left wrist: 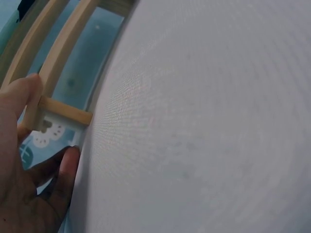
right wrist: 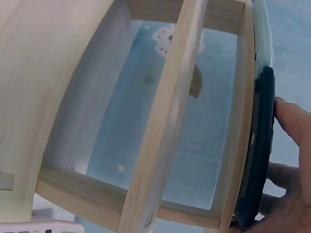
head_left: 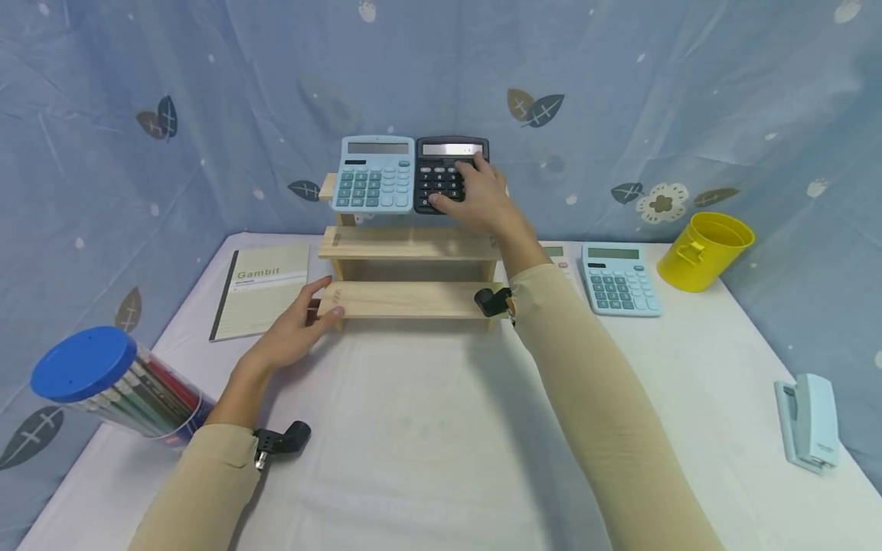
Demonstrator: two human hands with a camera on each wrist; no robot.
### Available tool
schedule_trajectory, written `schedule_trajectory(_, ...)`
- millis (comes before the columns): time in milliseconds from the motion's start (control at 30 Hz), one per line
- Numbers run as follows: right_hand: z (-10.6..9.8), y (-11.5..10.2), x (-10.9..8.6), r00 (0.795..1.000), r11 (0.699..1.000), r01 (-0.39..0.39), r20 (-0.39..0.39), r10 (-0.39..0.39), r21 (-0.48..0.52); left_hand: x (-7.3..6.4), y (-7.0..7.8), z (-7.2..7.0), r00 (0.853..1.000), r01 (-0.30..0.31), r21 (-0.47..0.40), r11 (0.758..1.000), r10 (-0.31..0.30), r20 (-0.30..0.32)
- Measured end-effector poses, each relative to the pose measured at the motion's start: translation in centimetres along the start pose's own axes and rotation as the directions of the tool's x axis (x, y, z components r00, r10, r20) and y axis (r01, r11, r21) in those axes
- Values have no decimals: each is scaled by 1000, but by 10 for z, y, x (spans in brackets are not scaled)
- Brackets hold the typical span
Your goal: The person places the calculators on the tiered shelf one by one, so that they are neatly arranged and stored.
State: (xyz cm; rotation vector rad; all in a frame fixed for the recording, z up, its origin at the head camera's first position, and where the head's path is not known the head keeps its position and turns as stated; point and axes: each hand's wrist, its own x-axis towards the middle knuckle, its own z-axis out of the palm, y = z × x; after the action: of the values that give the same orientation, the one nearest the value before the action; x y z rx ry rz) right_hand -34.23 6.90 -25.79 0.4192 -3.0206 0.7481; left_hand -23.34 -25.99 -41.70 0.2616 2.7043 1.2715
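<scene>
A three-tier wooden shelf (head_left: 413,300) stands at the back of the white table. On its top tier, a black calculator (head_left: 452,145) leans beside a light blue calculator (head_left: 375,184), their edges nearly meeting. My right hand (head_left: 482,195) rests on the black one's face, thumb low and other fingers higher over the keys. In the right wrist view, those fingertips (right wrist: 284,109) touch the black calculator (right wrist: 257,145) from the front. With thumb in front and index finger behind, my left hand (head_left: 292,329) holds the left end of the lowest tier; its lower fingers (left wrist: 70,160) come down by the tabletop.
A notebook (head_left: 265,287) lies left of the shelf, with a blue-lidded tub of pencils (head_left: 148,390) nearer. To the right are a pale calculator (head_left: 554,251), partly behind my forearm, another blue calculator (head_left: 620,279), a yellow bucket (head_left: 706,252) and a stapler (head_left: 809,421).
</scene>
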Motion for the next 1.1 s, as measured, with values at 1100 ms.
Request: schedule_trajectory(1100,1,23,-11,990,969,116,-101,-96,219,0,-2,0,1000,9,-1,1000,-9,1)
